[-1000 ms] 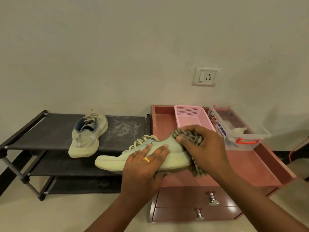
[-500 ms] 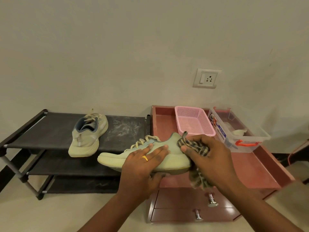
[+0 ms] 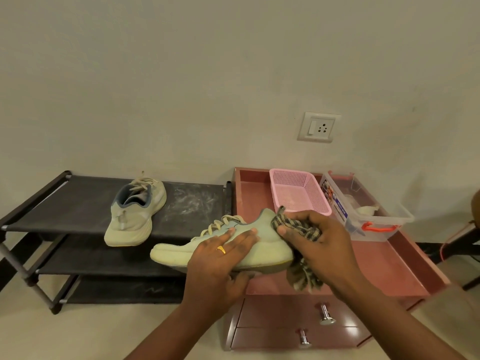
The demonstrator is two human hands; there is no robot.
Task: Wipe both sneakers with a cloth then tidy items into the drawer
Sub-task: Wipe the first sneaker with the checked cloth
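Note:
My left hand [image 3: 220, 258] grips a pale green sneaker [image 3: 267, 253] in the air in front of the red cabinet, fingers across its side and thumb under the sole, toe pointing left. My right hand [image 3: 319, 245] holds a striped dark-and-tan cloth [image 3: 298, 227] bunched against the sneaker's heel; a tail of the cloth hangs below the sole. The second sneaker [image 3: 135, 211] lies on the top shelf of the black shoe rack [image 3: 78, 203], toe toward me. Two drawers [image 3: 285, 318] with metal knobs sit shut in the cabinet front.
On the red cabinet's tray top [image 3: 384, 266] stand a pink mesh basket [image 3: 298, 190] and a clear plastic box [image 3: 368, 214] with an orange latch. A wall socket [image 3: 319, 127] is above. The rack's top shelf carries white dusty marks.
My right hand with the cloth slid down from the top of the heel to its back. The sneaker shifted slightly right; my left hand kept its grip.

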